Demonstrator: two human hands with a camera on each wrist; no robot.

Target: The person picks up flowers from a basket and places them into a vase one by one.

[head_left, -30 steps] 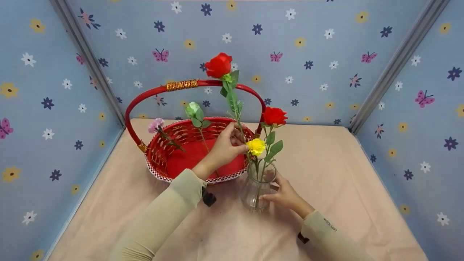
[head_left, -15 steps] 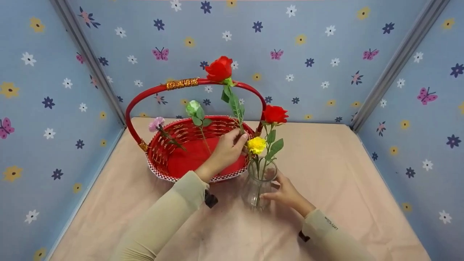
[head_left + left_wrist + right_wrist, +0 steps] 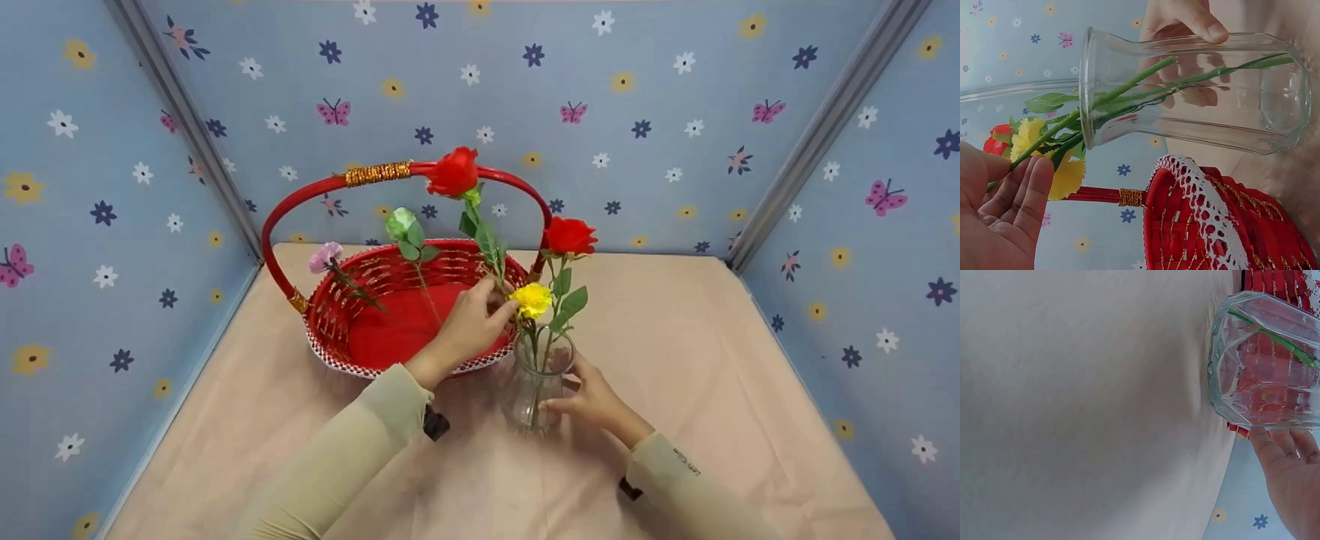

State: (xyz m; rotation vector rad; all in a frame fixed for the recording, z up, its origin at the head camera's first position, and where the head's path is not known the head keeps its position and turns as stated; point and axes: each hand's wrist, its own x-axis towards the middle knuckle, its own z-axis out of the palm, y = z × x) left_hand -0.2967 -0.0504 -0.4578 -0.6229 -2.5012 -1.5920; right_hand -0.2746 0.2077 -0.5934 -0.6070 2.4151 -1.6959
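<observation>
My left hand [image 3: 472,319] pinches the stem of a red rose [image 3: 453,172] above and left of the glass vase [image 3: 525,401], the bloom leaning up in front of the basket's handle. My right hand [image 3: 596,401] grips the vase from its right side; the head view shows my thumb, and the left wrist view shows my other fingers through the glass. That same view gives what the head view hides: the pinched stem [image 3: 1134,81] runs down through the vase's mouth, its cut end well short of the base. A yellow flower [image 3: 532,301] and a second red rose [image 3: 571,235] stand in the vase, rising above its rim. Left of the vase and farther back, the red basket [image 3: 330,337] sits on the tabletop [image 3: 675,337], holding a pink flower [image 3: 325,257] and a pale green flower [image 3: 400,223]. From my right wrist, I see the vase's faceted base, with red basket weave showing through the glass.
</observation>
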